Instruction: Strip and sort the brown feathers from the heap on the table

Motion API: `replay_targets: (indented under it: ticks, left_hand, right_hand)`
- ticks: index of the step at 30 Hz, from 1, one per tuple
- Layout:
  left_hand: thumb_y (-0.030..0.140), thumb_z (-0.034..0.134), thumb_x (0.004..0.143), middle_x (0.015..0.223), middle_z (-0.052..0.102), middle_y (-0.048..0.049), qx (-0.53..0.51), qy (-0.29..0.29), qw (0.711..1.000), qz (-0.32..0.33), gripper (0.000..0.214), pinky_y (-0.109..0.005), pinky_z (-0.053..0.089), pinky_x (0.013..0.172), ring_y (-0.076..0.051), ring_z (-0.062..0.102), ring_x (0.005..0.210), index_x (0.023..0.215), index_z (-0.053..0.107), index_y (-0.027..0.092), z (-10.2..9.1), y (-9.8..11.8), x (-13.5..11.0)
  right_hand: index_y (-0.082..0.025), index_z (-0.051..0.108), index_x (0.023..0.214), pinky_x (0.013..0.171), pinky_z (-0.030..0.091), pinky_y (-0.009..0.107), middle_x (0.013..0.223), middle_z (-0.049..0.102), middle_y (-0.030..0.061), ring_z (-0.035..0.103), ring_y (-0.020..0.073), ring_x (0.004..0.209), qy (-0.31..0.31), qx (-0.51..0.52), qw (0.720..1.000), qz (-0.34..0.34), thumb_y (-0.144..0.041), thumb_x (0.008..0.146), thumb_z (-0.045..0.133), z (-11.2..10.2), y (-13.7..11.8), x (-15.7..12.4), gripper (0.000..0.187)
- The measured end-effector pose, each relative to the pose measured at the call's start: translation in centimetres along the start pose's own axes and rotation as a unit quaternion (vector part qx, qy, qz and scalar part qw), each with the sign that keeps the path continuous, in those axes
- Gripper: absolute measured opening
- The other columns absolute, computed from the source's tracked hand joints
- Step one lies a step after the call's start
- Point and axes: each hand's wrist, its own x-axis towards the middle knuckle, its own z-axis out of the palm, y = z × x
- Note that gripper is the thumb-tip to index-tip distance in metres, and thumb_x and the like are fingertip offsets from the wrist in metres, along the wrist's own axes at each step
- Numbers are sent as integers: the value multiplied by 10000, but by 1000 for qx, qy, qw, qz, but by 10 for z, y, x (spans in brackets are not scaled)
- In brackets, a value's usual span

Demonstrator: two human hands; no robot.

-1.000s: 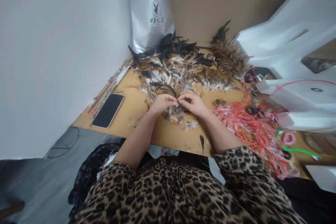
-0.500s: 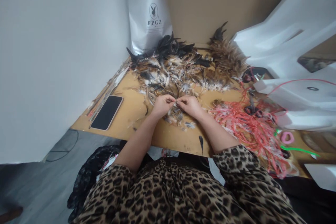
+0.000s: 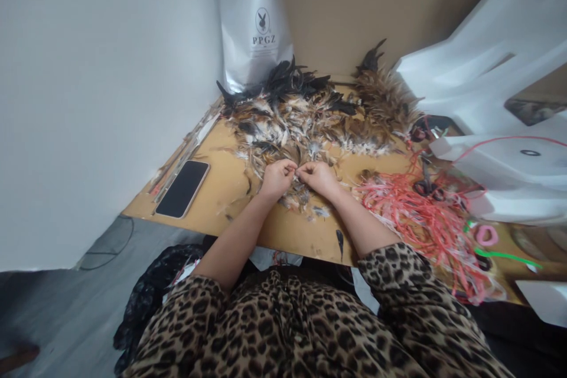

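Note:
My left hand [image 3: 277, 177] and my right hand [image 3: 317, 177] meet fingertip to fingertip over the wooden board [image 3: 221, 201], both pinched on a small bundle of feathers [image 3: 296, 171] between them. A broad heap of brown, white and black feathers [image 3: 305, 115] lies just beyond the hands. Loose feather scraps [image 3: 305, 201] sit under my wrists.
A black phone [image 3: 182, 188] lies at the board's left. A tangle of red and pink strings [image 3: 420, 212] with scissors [image 3: 427, 183] lies to the right. A silver PPGZ bag [image 3: 256, 23] stands at the back, white foam pieces [image 3: 487, 71] at the right.
Both hands have drawn slightly closer together and a little left, staying pinched on the feathers. The view shifted slightly.

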Motion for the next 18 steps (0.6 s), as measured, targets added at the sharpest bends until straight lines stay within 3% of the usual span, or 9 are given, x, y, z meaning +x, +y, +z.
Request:
replay_targets:
  ticks: [4,9,18]
  left_hand:
    - [116,521,700,773,636,-34,0,11,1000,5,175,-229,458,684,-107,573,695,828,628,170,1,-3,1]
    - [117,521,711,768,632,-35,17,15,999,41,169,-241,455,713,-117,579,720,826,632,172,-3,0,0]
    - [131,506,751,782,613,-57,122,7,988,90,134,-266,420,761,-149,552,781,782,631,168,-5,3,-2]
  right_hand:
    - [-138,658,692,503,376,201,587,626,12,506,96,523,-2,13,1000,4,-271,689,567,1,1,3,161]
    - [-134,651,813,487,361,194,551,574,-26,458,78,480,-28,75,997,3,-255,661,568,2,4,6,211]
    - [-130,690,767,437,331,184,512,563,-18,430,69,442,-62,69,995,26,-270,677,538,-2,3,8,226]
